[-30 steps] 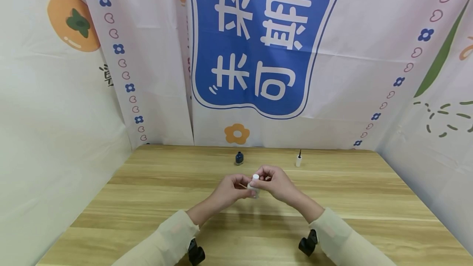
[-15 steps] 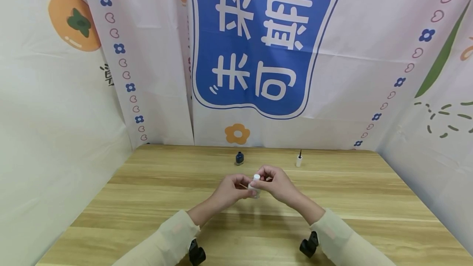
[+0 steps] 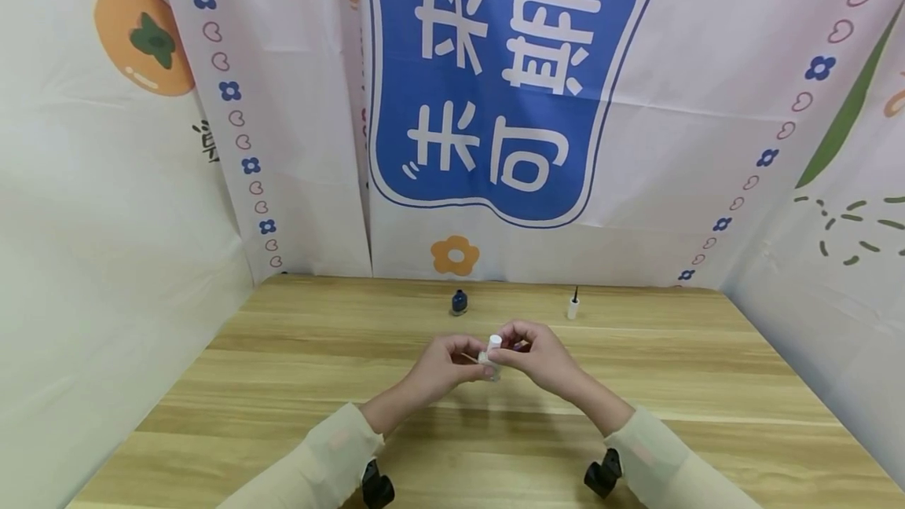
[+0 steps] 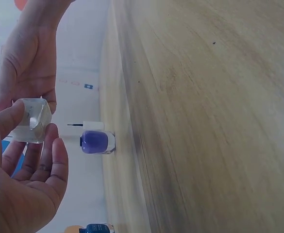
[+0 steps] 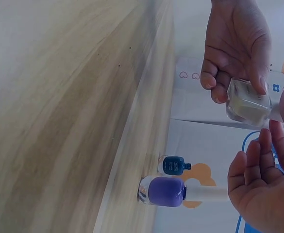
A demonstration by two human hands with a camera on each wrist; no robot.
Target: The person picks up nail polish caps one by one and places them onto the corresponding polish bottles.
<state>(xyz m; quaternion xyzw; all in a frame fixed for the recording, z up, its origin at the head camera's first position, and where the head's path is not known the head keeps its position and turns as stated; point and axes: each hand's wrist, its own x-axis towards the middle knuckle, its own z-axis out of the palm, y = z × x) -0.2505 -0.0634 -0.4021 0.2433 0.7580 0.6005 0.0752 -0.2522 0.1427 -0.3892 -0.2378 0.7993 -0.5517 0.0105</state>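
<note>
Held up over the table is a small clear glass nail polish bottle (image 4: 35, 119) with pale contents. My left hand (image 3: 441, 364) grips its glass body between thumb and fingers. At the top, my right hand (image 3: 533, 352) pinches the white cap (image 3: 495, 342) with thumb and forefinger. The cap sits at the bottle's neck; whether it is loose there I cannot tell. In the right wrist view, a purple nail polish bottle (image 5: 166, 191) stands beyond the right fingers, and a white cylinder (image 5: 207, 194) lines up with its neck. In the head view the right hand mostly hides it.
A dark blue nail polish bottle (image 3: 459, 303) without a cap stands near the table's back edge. Right of it, a white cap with its brush (image 3: 573, 306) points upward. Printed cloth (image 3: 679, 179) encloses the wooden table (image 3: 339, 328) behind and at both sides.
My right hand has shifted slightly right, and the white cap has moved with it. A little purple now shows by the right fingers. The left hand has barely moved.
</note>
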